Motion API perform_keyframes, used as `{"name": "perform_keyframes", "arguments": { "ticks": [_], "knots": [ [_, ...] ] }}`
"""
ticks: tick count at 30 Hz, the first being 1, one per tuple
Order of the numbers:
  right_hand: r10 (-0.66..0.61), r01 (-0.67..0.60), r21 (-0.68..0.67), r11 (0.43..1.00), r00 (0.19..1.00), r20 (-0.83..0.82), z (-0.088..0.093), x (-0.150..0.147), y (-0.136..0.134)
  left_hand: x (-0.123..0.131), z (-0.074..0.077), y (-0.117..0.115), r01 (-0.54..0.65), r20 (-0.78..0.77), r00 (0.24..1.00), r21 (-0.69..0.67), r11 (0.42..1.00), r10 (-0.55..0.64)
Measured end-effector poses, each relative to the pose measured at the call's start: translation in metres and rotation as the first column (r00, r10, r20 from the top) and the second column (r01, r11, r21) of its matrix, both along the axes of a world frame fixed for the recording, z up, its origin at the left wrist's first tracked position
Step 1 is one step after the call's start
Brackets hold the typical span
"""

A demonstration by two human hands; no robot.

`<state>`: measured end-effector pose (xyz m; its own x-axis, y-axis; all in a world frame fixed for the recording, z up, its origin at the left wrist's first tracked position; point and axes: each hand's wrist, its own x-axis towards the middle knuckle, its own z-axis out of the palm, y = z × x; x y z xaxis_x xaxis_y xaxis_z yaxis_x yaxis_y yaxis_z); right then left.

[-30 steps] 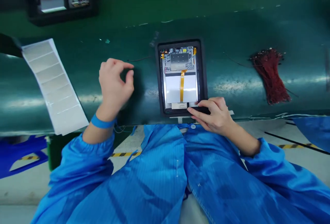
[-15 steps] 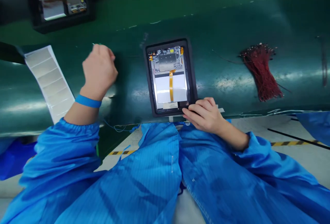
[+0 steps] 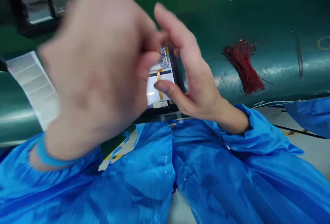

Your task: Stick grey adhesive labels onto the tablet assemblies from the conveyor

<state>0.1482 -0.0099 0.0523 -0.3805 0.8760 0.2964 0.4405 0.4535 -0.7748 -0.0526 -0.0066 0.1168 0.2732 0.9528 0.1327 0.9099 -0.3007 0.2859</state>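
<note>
My left hand is raised close to the camera and smeared by motion. Its fingertips point toward my right hand, and I cannot make out whether they hold anything. My right hand is lifted above the belt with thumb and fingers apart and nothing visible between them. Behind and between the hands lies an opened tablet showing a circuit board, a white panel and an orange ribbon. It rests in a black tray and is mostly hidden by my left hand. Both arms wear blue sleeves, and the left wrist has a blue band.
A strip of white labels lies at the left on the green conveyor belt. A bundle of red wires lies to the right of the tablet. Another black tray with a device sits at the far left.
My left hand swung from the belt left of the tablet up toward the camera, now over the tablet. My right hand lifted off the tray's lower edge and opened its fingers.
</note>
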Motion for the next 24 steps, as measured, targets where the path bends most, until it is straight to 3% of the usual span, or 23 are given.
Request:
{"name": "perform_keyframes", "arguments": {
  "ticks": [2, 5, 8, 10, 12, 14, 16, 18, 20, 21, 24],
  "knots": [
    [0.067, -0.085, -0.143, 0.986, 0.99, -0.128, -0.002, -0.003, 0.005, 0.012, -0.014, 0.002, 0.127, -0.053, 0.991, 0.08, 0.989, -0.123],
    [-0.018, -0.092, -0.354, 0.931, 0.954, -0.298, -0.023, 0.008, 0.007, 0.022, -0.062, 0.007, 0.22, -0.013, 0.975, 0.148, 0.964, -0.22],
    [-0.243, 0.052, -0.48, 0.875, 0.906, -0.346, -0.051, 0.027, 0.011, 0.034, -0.109, 0.013, 0.275, 0.015, 0.96, 0.13, 0.953, -0.279],
    [-0.369, 0.189, -0.509, 0.84, 0.887, -0.28, -0.066, 0.044, 0.018, 0.034, -0.125, 0.02, 0.304, 0.021, 0.951, 0.104, 0.947, -0.307],
    [-0.413, 0.309, -0.502, 0.808, 0.905, -0.106, -0.074, 0.064, 0.026, 0.018, -0.129, 0.035, 0.231, 0.025, 0.972, 0.079, 0.97, -0.234],
    [-0.386, 0.42, -0.416, 0.806, 0.907, 0.167, -0.073, 0.084, 0.031, -0.011, -0.125, 0.055, 0.041, 0.001, 0.999, 0.044, 0.998, -0.041],
    [-0.358, 0.501, -0.232, 0.834, 0.81, 0.464, -0.063, 0.1, 0.031, -0.042, -0.118, 0.077, -0.138, -0.045, 0.989, -0.022, 0.99, 0.137],
    [-0.372, 0.532, -0.039, 0.846, 0.641, 0.671, -0.049, 0.11, 0.027, -0.064, -0.113, 0.094, -0.219, -0.1, 0.973, -0.112, 0.969, 0.208],
    [-0.399, 0.546, 0.066, 0.835, 0.518, 0.757, -0.035, 0.113, 0.021, -0.069, -0.109, 0.105, -0.243, -0.16, 0.964, -0.189, 0.951, 0.214],
    [-0.414, 0.554, 0.089, 0.827, 0.496, 0.764, -0.03, 0.112, 0.018, -0.066, -0.107, 0.108, -0.246, -0.195, 0.959, -0.22, 0.944, 0.204],
    [-0.436, 0.541, 0.098, 0.835, 0.543, 0.718, -0.023, 0.105, 0.012, -0.047, -0.098, 0.112, -0.286, -0.319, 0.928, -0.273, 0.918, 0.194]
  ]
}}
